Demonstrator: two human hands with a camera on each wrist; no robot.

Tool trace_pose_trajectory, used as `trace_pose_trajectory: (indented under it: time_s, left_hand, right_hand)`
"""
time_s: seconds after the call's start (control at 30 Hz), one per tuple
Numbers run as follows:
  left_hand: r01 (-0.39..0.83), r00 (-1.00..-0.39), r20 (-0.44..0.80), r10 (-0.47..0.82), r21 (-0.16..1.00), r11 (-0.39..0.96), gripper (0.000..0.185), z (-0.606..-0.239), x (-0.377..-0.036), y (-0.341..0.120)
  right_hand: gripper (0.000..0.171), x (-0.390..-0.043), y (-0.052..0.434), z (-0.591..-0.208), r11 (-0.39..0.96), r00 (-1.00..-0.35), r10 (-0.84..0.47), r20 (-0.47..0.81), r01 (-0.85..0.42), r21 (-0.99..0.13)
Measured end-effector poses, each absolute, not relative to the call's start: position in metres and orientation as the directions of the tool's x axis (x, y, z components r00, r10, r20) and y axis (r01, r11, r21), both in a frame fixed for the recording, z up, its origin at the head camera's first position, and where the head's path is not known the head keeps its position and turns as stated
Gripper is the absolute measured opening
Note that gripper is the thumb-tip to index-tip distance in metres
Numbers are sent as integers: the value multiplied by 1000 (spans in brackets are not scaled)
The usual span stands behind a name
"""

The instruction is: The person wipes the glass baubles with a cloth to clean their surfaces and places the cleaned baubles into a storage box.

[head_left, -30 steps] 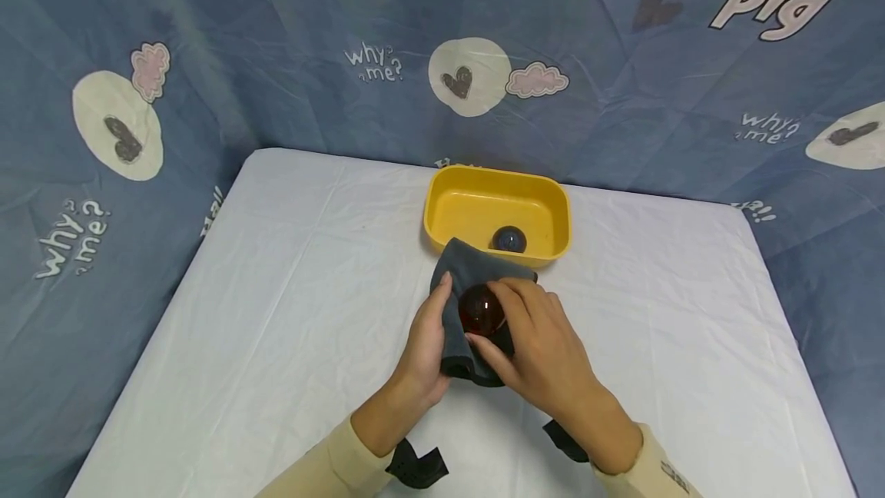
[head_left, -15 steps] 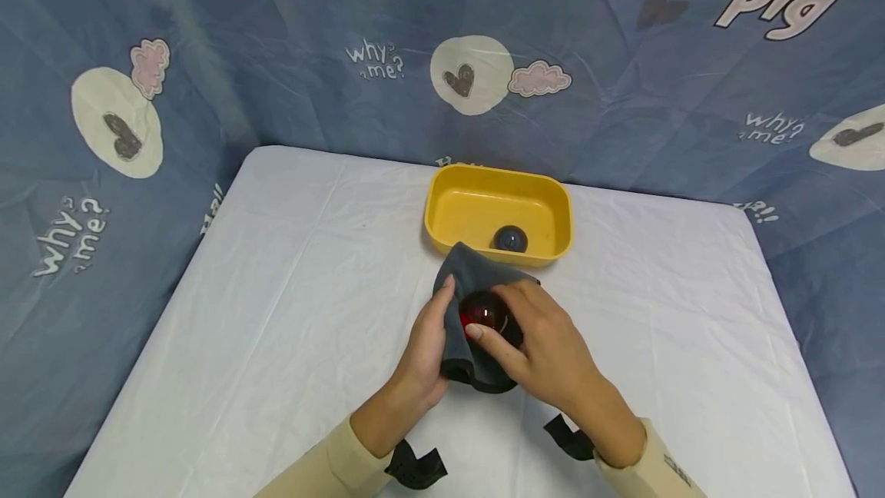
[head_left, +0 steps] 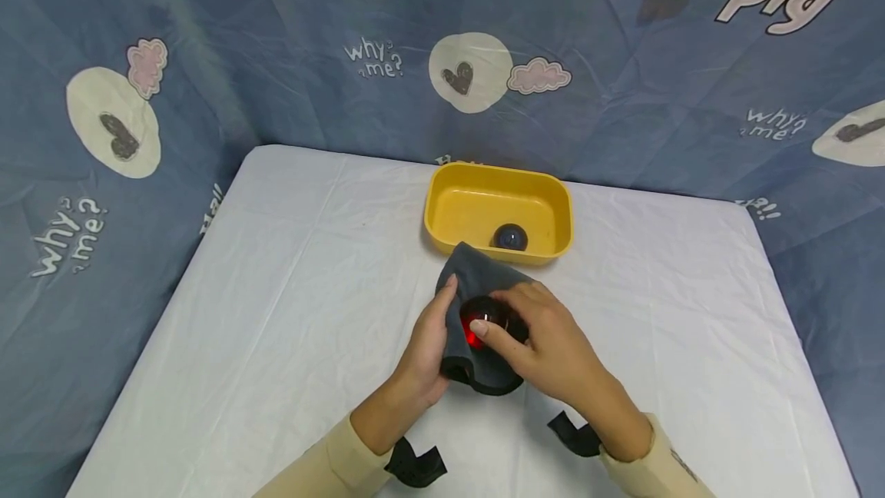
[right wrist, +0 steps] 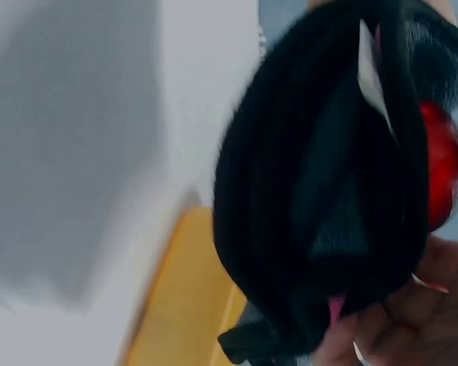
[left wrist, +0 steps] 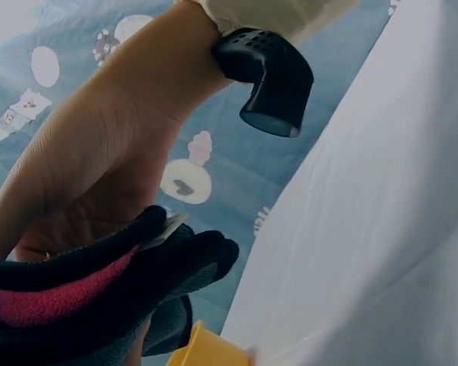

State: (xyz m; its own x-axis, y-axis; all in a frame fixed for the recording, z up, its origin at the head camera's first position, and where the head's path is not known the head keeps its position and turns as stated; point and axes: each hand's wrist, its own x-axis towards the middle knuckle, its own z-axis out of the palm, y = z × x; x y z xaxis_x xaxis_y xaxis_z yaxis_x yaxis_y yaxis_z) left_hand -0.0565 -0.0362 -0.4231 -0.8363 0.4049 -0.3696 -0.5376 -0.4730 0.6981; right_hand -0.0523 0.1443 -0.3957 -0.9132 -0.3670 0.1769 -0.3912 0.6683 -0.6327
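A dark red, glossy, see-through ball (head_left: 472, 333) rests on a folded grey cloth (head_left: 477, 267) with black edging. My left hand (head_left: 423, 344) holds the cloth from the left, thumb up along its side and fingers beneath. Thumb and fingers of my right hand (head_left: 556, 348) grip the ball from the right, pressing it into the cloth. In the left wrist view the cloth's pink inner side (left wrist: 61, 297) and a white tag (left wrist: 166, 231) show at the fold. The red ball (right wrist: 440, 164) peeks past the cloth (right wrist: 313, 168) in the right wrist view.
Just behind the cloth stands a yellow tub (head_left: 477, 210) holding a dark blue ball (head_left: 510, 237). White fabric covers the table (head_left: 325, 290), and a blue printed curtain (head_left: 304, 91) encloses its back and sides. Black wrist mounts (head_left: 418, 466) hang below both forearms.
My right hand has shifted slightly down and right, its thumb moving across the front of the ball. More bright red now shows on the ball's lower left. The left hand stays nearly still.
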Motion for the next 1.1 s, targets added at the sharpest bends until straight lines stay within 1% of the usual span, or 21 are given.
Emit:
trace_pose_trajectory:
  time_s: [0.13, 0.23, 0.37, 0.47, 0.53, 0.67, 0.93, 1.1]
  left_hand:
    - [-534, -839, -361, 406, 689, -490, 67, -422, -57, -36]
    - [-534, -840, -359, 406, 676, -508, 65, -422, -58, -36]
    - [-526, -848, -368, 382, 671, -522, 63, -422, -58, -36]
    - [-515, -855, -356, 378, 675, -528, 63, -422, -58, -36]
    - [-514, -854, -349, 386, 678, -525, 64, -421, -57, -36]
    - [-518, -851, -349, 392, 683, -516, 63, -420, -57, -35]
    - [-520, -851, -364, 380, 688, -506, 64, -421, -57, -32]
    - [-527, -847, -370, 381, 680, -510, 66, -420, -56, -31]
  right_hand:
    - [65, -48, 142, -395, 685, -877, -369, 308, -481, -547]
    - [72, -45, 141, -395, 674, -828, -404, 389, -557, -486]
    - [69, -41, 141, -397, 670, -754, -474, 455, -644, -369]
    - [66, -39, 139, -401, 683, -721, -496, 484, -668, -296]
    - [65, -38, 138, -404, 690, -711, -490, 505, -670, -273]
    - [60, -37, 136, -409, 701, -719, -458, 524, -654, -285]
    - [62, -39, 137, -408, 687, -796, -384, 468, -585, -431]
    - [59, -41, 137, -409, 698, -833, -315, 456, -529, -483]
